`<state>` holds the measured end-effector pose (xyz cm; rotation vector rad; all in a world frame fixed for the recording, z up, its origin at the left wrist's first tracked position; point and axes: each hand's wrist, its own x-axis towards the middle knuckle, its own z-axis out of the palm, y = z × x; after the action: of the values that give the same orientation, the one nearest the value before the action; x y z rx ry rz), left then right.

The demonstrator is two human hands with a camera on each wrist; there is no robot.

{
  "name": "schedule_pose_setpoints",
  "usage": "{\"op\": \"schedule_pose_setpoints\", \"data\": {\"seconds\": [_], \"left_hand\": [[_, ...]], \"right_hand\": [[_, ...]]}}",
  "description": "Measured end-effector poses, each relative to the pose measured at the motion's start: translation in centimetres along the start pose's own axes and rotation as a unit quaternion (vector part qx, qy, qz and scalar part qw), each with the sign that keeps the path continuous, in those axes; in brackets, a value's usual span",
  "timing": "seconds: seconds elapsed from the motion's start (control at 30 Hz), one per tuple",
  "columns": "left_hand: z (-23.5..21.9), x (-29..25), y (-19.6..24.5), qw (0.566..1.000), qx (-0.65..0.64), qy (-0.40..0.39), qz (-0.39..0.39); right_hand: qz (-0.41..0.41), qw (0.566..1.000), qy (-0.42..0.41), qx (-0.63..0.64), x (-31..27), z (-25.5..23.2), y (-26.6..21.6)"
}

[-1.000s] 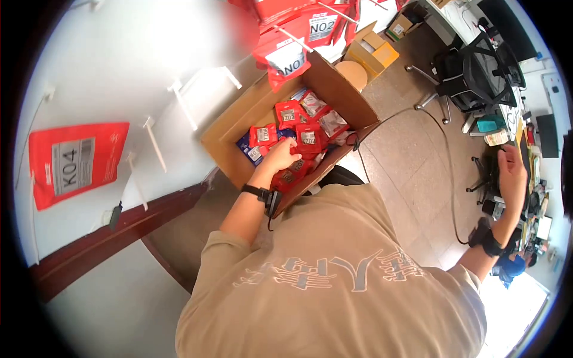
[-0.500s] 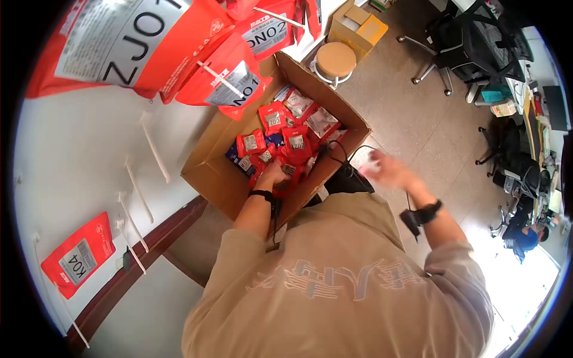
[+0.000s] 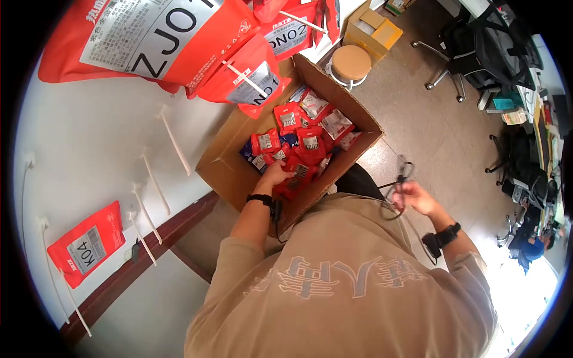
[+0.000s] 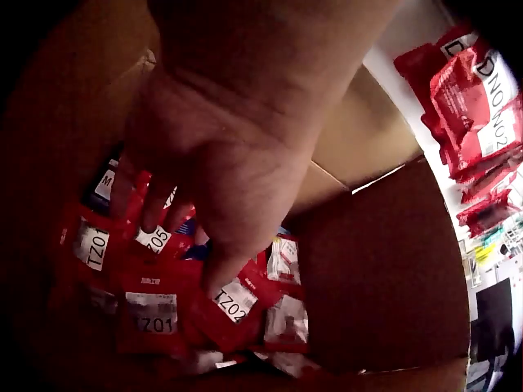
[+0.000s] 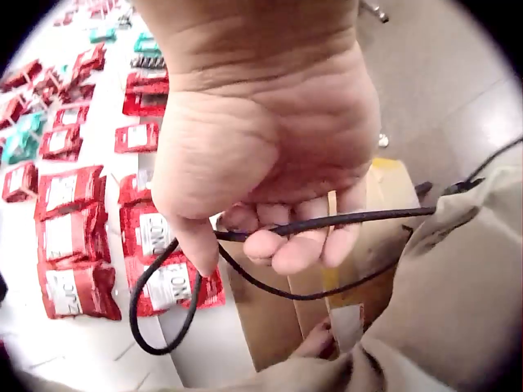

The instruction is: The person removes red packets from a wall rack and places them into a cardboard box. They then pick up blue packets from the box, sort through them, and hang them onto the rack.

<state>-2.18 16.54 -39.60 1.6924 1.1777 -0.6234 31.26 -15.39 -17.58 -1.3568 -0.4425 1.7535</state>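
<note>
My left hand [image 3: 277, 174] reaches down into a cardboard box [image 3: 222, 167] filled with small red packets. In the left wrist view its thumb points at a packet marked TZ02 [image 4: 231, 304], and its relaxed fingers hang over a packet marked Z05 [image 4: 154, 237]. A packet marked TZ01 [image 4: 152, 318] lies just below. Out to the right of the box, my right hand [image 3: 416, 200] grips a thin black cable [image 5: 359, 217]. The cable passes between thumb and curled fingers, with a loop dangling under the thumb in the right wrist view.
Red bags marked ZJ01 [image 3: 161, 42] and DNO2 [image 3: 289, 36] hang on the white wall beside the box. Bare white hooks [image 3: 174, 140] stick out below them, near a K04 bag [image 3: 86, 246]. A round stool [image 3: 351, 62] and an office chair [image 3: 471, 56] stand beyond.
My right hand has swung in from the far right towards my waist and now holds the black cable. The left hand stays in the box, slightly lower among the packets.
</note>
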Motion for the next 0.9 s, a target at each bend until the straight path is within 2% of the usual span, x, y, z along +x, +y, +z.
{"op": "schedule_pose_setpoints", "data": {"seconds": [0.03,0.1,0.13,0.2,0.23,0.27,0.33,0.37,0.4,0.47,0.5,0.53,0.57,0.6,0.63,0.67,0.7,0.77,0.8,0.87,0.9], "left_hand": [[-0.2,0.1,0.5,1.0,0.004,-0.001,0.005],[-0.2,0.3,1.9,0.998,0.015,-0.051,-0.019],[0.3,0.9,1.8,0.998,0.021,-0.058,-0.014],[1.6,3.4,1.1,0.996,0.084,-0.03,0.015],[2.0,4.3,1.0,0.995,0.09,-0.039,0.018],[2.3,5.3,1.1,0.995,0.079,-0.048,0.02],[2.8,7.3,1.5,0.995,0.076,-0.062,0.022],[3.3,8.0,2.0,0.992,0.115,-0.013,0.041],[3.5,8.5,2.8,0.986,0.154,0.034,0.062],[3.6,8.7,4.7,0.974,0.201,0.038,0.095],[3.4,8.8,5.8,0.961,0.24,0.05,0.129],[3.3,9.1,6.9,0.959,0.244,0.044,0.134],[3.4,9.5,7.7,0.94,0.289,0.065,0.17],[3.7,10.0,8.3,0.917,0.332,0.086,0.205],[4.1,10.9,8.5,0.911,0.322,0.117,0.227],[4.3,12.3,8.5,0.911,0.324,0.112,0.229],[4.4,13.8,8.2,0.924,0.305,0.094,0.212],[4.0,14.4,8.7,0.936,0.296,0.082,0.17],[4.1,15.7,7.7,0.937,0.296,0.079,0.168],[3.3,16.9,5.7,0.971,0.206,0.006,0.12],[2.7,16.3,5.0,0.966,0.19,0.043,0.171]], "right_hand": [[-0.003,1.0,0.006,0.001,-1.1,-0.8,0.6],[0.043,0.983,0.165,-0.059,-2.7,-2.6,2.0],[0.044,0.982,0.175,-0.055,-3.1,-3.4,3.2],[0.093,0.909,0.379,-0.149,-2.8,-5.5,6.3],[0.113,0.898,0.397,-0.152,-2.8,-6.9,8.5],[0.12,0.896,0.403,-0.144,-2.6,-7.8,10.4],[0.198,0.863,0.374,-0.275,-1.5,-9.4,12.9],[0.224,0.84,0.346,-0.354,-0.9,-9.5,12.7],[0.229,0.841,0.348,-0.345,0.0,-9.5,12.4],[0.227,0.821,0.288,-0.437,1.8,-9.3,11.7],[0.232,0.822,0.291,-0.43,2.8,-8.9,10.7],[0.188,0.84,0.299,-0.411,3.7,-8.4,9.4],[0.143,0.855,0.305,-0.393,4.6,-7.8,7.9],[0.148,0.855,0.308,-0.39,5.3,-7.1,6.4],[0.085,0.885,0.292,-0.352,6.1,-6.4,4.7],[0.02,0.91,0.274,-0.31,6.8,-5.8,3.4],[0.026,0.911,0.274,-0.306,7.3,-5.3,2.4],[-0.06,0.936,0.257,-0.234,8.3,-4.6,0.9],[-0.058,0.937,0.256,-0.233,8.8,-4.4,0.5],[-0.147,0.927,0.238,-0.25,9.5,-3.9,0.0],[-0.178,0.924,0.228,-0.25,9.9,-3.6,-0.4]]}}
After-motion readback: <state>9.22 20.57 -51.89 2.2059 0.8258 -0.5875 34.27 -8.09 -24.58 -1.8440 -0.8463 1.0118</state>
